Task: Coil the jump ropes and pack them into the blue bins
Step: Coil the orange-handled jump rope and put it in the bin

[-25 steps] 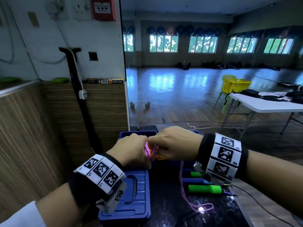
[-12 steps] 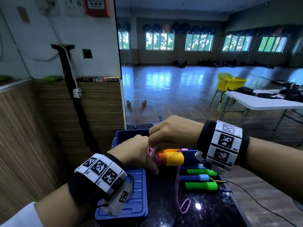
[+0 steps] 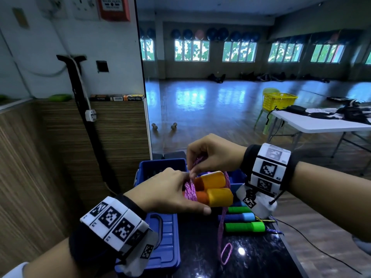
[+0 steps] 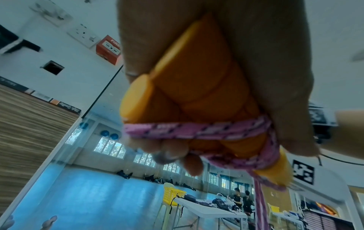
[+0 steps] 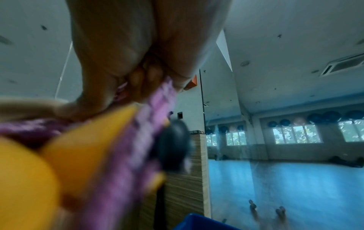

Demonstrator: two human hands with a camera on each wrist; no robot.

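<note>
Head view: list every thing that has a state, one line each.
Orange handles: side by side, held in the left hand.
Pink rope: partly wound round the handles, tail hanging to the counter.
Right hand: pinching the rope.
Far blue bin: open.
Near blue bin: lid on.
Green handles: lying on the counter.

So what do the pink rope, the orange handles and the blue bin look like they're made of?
Rope: braided synthetic cord, probably nylon or polyester; the woven pink strands with dark flecks show in the left wrist view.
Handles: likely soft foam or rubber, judging by the matte surface and rounded ends; the look leaves it open.
Bin: moulded plastic, going by its smooth, slightly glossy walls.
</note>
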